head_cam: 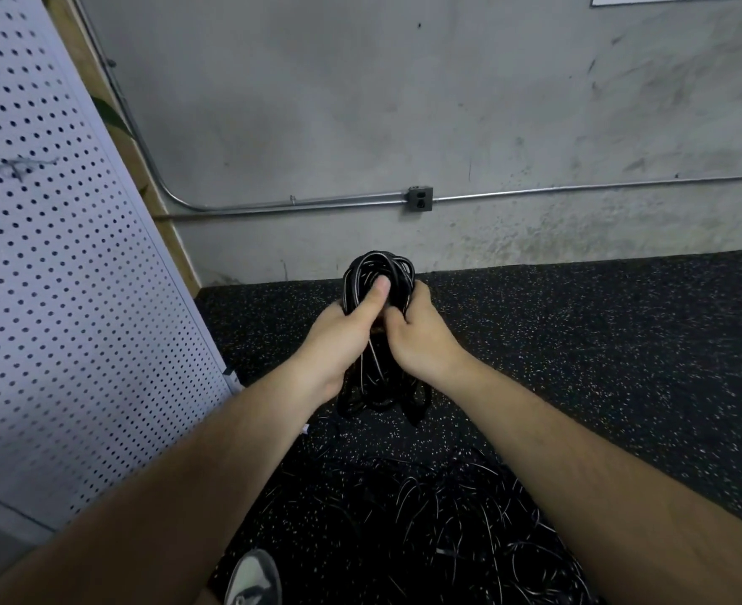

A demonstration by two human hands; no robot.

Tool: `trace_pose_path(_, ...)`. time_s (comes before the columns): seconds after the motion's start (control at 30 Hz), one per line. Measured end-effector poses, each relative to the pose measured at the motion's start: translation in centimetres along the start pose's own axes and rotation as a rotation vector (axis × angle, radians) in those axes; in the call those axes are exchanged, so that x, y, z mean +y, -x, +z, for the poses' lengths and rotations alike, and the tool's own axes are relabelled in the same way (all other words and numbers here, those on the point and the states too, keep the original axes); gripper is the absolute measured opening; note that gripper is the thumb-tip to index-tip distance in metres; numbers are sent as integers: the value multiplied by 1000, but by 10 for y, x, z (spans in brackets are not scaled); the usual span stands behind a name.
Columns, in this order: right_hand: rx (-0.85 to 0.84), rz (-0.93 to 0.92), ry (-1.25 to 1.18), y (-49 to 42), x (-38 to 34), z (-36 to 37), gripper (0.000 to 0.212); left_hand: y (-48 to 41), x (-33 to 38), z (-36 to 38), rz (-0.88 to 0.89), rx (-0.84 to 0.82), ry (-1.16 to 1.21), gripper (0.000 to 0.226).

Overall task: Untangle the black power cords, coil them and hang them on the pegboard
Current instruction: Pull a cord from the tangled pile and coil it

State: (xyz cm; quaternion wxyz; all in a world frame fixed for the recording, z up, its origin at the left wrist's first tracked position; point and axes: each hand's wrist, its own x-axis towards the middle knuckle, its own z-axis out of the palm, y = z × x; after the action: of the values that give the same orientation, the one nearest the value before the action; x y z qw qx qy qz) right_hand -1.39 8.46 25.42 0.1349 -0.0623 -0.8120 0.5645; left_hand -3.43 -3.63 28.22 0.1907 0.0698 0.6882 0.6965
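A coiled black power cord [377, 268] is held upright in front of me, its loops sticking up above my hands and hanging down below them. My left hand [343, 329] grips the coil, thumb pressed across the loops. My right hand [417, 338] grips the same coil from the right side. More tangled black cords [439, 517] lie spread on the dark speckled floor below my arms. The white pegboard [55, 277] stands at the left, leaning close to me; no hooks show on it.
A grey concrete wall [404, 102] faces me, with a metal conduit and an outlet box [420, 198] low on it. The speckled rubber floor [600, 342] stretches right. A shoe tip [253, 578] shows at the bottom edge.
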Motion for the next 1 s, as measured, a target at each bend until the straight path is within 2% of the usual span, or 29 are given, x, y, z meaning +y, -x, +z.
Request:
trace_pose_path(0.17, -56, -106, 48, -3, -1, 5, 34, -8, 9, -16, 30, 34, 8, 36)
trace_pose_path(0.27, -94, -186, 158, -3, 0, 6, 34, -8, 11, -21, 94, 21, 19, 22)
trace_pose_path(0.4, -115, -266, 341, 1, 0, 9, 40, -4, 13, -19, 191, 47, -88, 31)
trace_pose_path(0.5, -151, -288, 414, 6, -1, 16, 55, -2, 8, -17, 252, 196, -111, 32)
trace_pose_path(0.6, -250, -292, 424, 10, -6, 15, 82, -5, 5, -23, 209, 288, -30, 32)
trace_pose_path(0.67, -369, -256, 305, 11, -6, 13, 93, -8, 7, -30, 161, 330, 36, 27)
trace_pose_path(0.73, -473, -112, 41, 13, -5, 15, 99, -11, 12, -38, 129, 366, 99, 19)
trace_pose_path(0.83, -464, 25, -57, 9, -3, 27, 110, -17, 23, -48, 87, 362, 121, 19)
trace_pose_path(0.87, -453, 50, -56, 7, -3, 33, 108, -21, 25, -52, 79, 357, 122, 22)
trace_pose_path(1.0, -443, 131, -120, -6, -4, 64, 66, -41, 14, -79, 42, 421, 147, 33)
